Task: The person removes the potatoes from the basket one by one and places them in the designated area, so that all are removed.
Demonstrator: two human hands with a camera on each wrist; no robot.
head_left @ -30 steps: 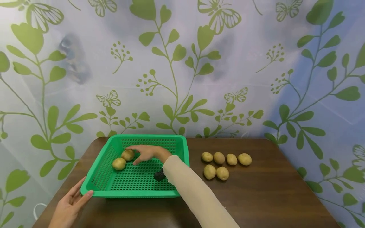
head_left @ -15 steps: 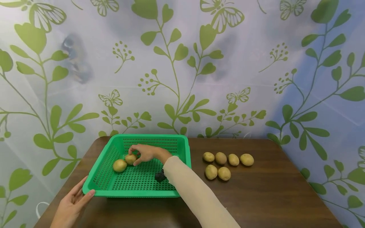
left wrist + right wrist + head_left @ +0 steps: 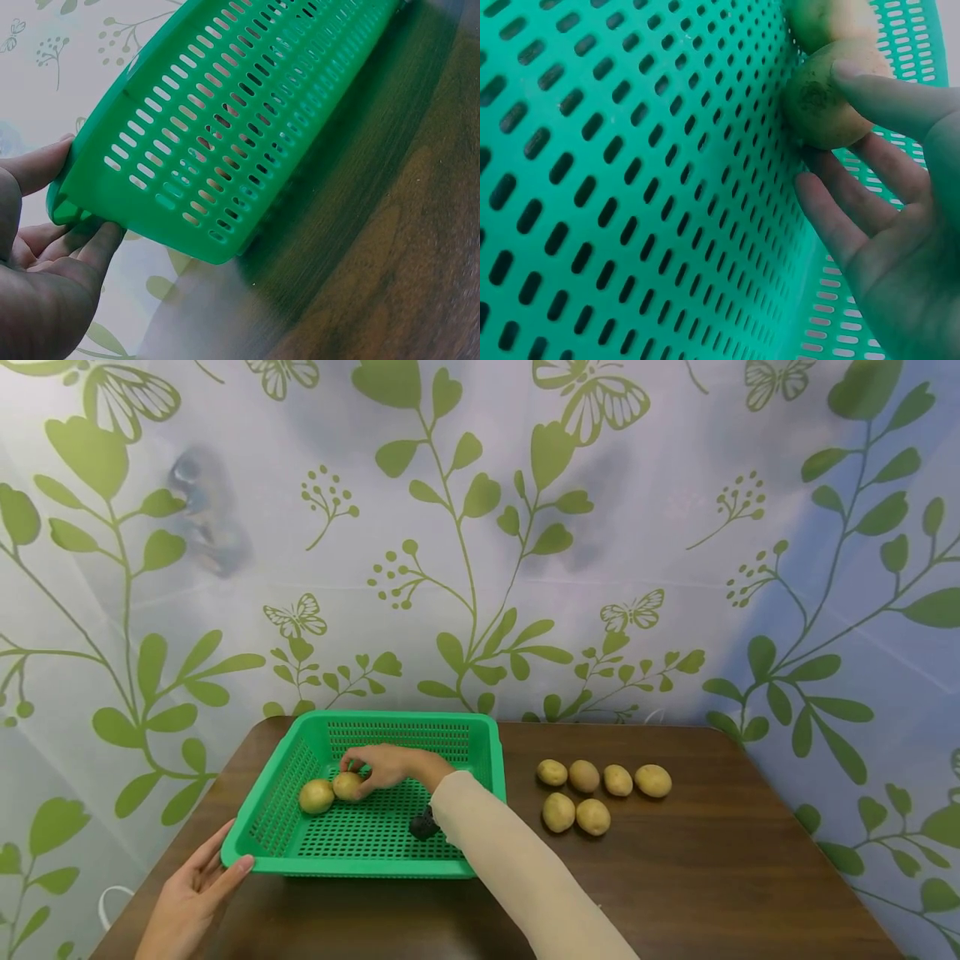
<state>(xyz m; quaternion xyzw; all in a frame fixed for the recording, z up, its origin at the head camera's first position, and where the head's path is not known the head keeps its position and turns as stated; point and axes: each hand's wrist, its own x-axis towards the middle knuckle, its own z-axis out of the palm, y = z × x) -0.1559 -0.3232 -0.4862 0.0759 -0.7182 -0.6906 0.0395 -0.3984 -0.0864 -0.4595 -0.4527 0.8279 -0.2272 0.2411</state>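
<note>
A green perforated plastic basket (image 3: 352,867) sits on the table. My left hand (image 3: 187,893) grips its near left corner. In the left wrist view the thumb lies on the rim (image 3: 94,120) and the fingers curl underneath. Inside the basket, my right hand (image 3: 386,766) holds a potato (image 3: 346,787) between thumb and fingers. The right wrist view shows the thumb on top of that potato, the fingers along its other side, and a dark rough patch on its skin. A second potato (image 3: 316,797) lies right beside it, near the basket's left wall.
On the brown wooden table (image 3: 697,868), right of the basket, several potatoes (image 3: 558,812) lie in two loose rows. A black device (image 3: 424,824) is at the right wrist. Behind the table hangs a pale curtain (image 3: 480,568) with green leaf prints.
The right hand's fingers have closed around the potato, which has moved slightly toward the near side of the basket. The left hand keeps its grip on the corner.
</note>
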